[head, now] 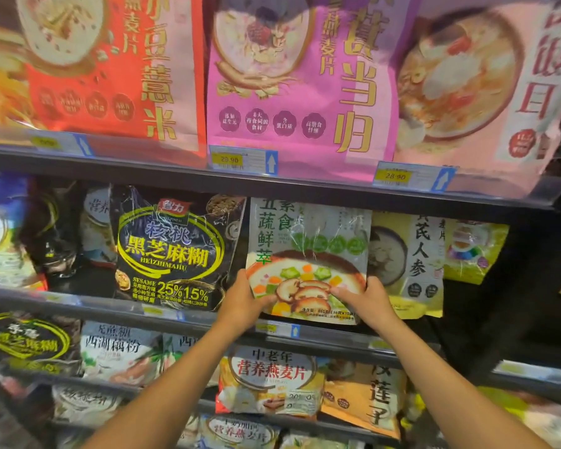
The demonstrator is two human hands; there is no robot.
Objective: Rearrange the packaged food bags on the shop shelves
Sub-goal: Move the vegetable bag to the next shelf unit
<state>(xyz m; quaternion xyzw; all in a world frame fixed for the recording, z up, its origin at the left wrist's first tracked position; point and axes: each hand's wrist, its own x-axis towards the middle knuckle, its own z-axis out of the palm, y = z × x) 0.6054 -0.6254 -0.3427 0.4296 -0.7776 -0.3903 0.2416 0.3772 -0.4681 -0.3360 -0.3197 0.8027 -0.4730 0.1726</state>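
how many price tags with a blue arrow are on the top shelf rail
3. Left price tag under the red bag, middle price tag under the purple bag, right price tag under the pale pink bag. More may lie outside the frame.

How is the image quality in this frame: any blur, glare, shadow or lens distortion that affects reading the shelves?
Head view: sharpest at centre, where the black sesame bag and the vegetable soup bag, gripped by the left hand and right hand, read clearly; glare streaks cross both bags; edges and the top-shelf pink bag are smeared; shelf rails bow from the wide-angle lens; the right side falls into dark shadow.
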